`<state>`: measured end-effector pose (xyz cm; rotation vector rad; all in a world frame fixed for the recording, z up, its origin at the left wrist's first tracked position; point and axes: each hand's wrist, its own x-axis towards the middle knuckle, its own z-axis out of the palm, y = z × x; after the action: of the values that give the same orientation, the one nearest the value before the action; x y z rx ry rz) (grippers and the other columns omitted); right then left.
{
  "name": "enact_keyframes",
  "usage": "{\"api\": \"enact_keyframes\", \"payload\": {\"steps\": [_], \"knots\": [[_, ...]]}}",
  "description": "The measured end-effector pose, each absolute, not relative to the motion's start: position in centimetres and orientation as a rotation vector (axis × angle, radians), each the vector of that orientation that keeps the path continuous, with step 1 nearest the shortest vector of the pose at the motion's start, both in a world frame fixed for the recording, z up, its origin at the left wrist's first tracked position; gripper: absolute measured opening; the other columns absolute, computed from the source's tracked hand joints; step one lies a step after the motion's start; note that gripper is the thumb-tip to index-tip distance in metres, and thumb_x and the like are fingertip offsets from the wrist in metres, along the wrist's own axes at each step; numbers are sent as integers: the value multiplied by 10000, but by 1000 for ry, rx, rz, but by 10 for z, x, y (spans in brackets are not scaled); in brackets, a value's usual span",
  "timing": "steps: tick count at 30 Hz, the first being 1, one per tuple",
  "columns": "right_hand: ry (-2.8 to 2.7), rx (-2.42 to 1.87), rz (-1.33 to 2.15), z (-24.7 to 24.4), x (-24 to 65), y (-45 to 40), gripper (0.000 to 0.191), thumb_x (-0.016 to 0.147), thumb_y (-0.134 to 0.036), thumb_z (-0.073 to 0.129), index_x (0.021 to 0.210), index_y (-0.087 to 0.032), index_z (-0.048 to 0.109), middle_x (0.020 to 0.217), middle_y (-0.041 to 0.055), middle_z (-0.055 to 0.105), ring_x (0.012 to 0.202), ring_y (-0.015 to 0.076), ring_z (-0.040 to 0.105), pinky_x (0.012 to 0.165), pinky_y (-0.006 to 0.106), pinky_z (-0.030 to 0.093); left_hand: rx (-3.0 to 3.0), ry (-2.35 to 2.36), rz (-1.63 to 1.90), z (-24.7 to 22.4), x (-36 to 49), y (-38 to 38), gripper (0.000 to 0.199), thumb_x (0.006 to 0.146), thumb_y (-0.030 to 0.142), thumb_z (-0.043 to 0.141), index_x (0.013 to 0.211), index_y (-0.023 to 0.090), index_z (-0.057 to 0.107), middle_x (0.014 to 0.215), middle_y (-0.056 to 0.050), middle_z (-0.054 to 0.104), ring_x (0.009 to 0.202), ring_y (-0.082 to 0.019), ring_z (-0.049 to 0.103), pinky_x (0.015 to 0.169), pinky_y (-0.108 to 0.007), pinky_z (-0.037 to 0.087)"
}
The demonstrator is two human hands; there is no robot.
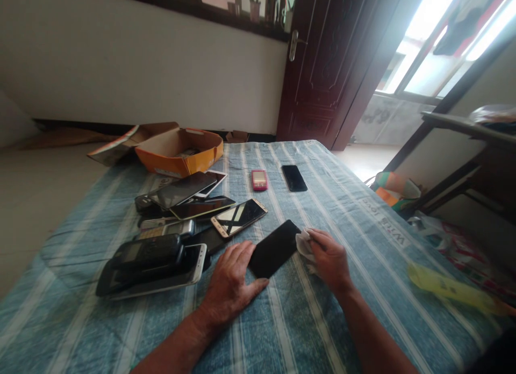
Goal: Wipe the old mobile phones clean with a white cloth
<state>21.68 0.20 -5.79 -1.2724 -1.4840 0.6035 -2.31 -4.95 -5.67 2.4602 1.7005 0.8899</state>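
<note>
A black smartphone (274,249) lies screen up on the blue striped cloth. My left hand (233,280) grips its near left end, thumb along the lower edge and fingers at the upper one. In my right hand (328,258) a crumpled white wipe (305,246) is pinched, touching the phone's right edge. To the left of my left hand lies a heap of phones, with a gold-framed smartphone (239,218) closest to the black one. A black handset (147,251) rests on a white smartphone (193,266) at the near side of the heap.
An open orange cardboard box (201,160) stands behind the heap. Farther back on the cloth lie a small pink device (259,180) and another black smartphone (294,178). Something yellow and translucent (447,289) is at the right. Beyond the cloth are a dark red door (322,67) and a shelf (467,127).
</note>
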Motion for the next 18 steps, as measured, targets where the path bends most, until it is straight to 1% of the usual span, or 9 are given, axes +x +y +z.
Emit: {"api": "enact_keyframes", "payload": {"steps": [2, 5, 8, 10, 12, 15, 18], "knots": [[-1356, -1268, 733, -55, 216, 1, 210, 770, -242, 614, 932, -225, 746, 998, 60, 722, 943, 225, 667, 892, 409, 513, 2457, 1704, 884, -57, -23, -49, 599, 674, 389, 750, 1188, 140, 569, 1204, -158, 639, 1115, -325, 589, 940, -480, 497], [-1175, -1281, 882, -54, 213, -1, 215, 761, -281, 655, 949, -223, 740, 916, 48, 731, 865, 218, 671, 855, 425, 517, 2467, 1710, 859, -57, -22, -49, 622, 661, 383, 766, 1186, 118, 565, 1195, -171, 640, 1116, -328, 585, 940, -484, 497], [-1142, -1278, 907, -54, 209, -3, 229, 740, -300, 693, 950, -220, 739, 904, 40, 730, 856, 212, 662, 853, 413, 509, 2477, 1716, 838, -56, -21, -50, 634, 659, 374, 772, 1192, 106, 556, 1197, -178, 637, 1115, -328, 583, 939, -488, 498], [-1140, -1248, 929, -51, 203, -5, 220, 720, -292, 713, 925, -219, 746, 914, 33, 731, 868, 202, 657, 857, 382, 503, 2485, 1717, 835, -56, -21, -50, 628, 667, 375, 769, 1194, 108, 555, 1198, -178, 636, 1116, -327, 584, 939, -485, 499], [-1030, -1205, 1049, -46, 197, -8, 230, 697, -292, 740, 912, -213, 748, 884, 25, 735, 825, 183, 661, 804, 336, 518, 2493, 1715, 849, -57, -22, -50, 620, 669, 385, 766, 1188, 115, 560, 1193, -176, 640, 1110, -328, 590, 936, -481, 502], [-730, -1104, 1307, -37, 193, -11, 310, 634, -288, 798, 925, -199, 736, 820, 18, 738, 710, 159, 669, 662, 272, 535, 2499, 1705, 877, -59, -23, -49, 613, 668, 404, 761, 1177, 122, 570, 1186, -173, 646, 1098, -332, 599, 926, -483, 507], [-538, -992, 1471, -36, 196, -11, 362, 610, -237, 816, 955, -203, 714, 828, 20, 739, 657, 146, 674, 587, 232, 536, 2504, 1701, 872, -61, -24, -49, 613, 677, 414, 750, 1184, 121, 566, 1195, -174, 642, 1109, -336, 592, 924, -492, 506]]}}
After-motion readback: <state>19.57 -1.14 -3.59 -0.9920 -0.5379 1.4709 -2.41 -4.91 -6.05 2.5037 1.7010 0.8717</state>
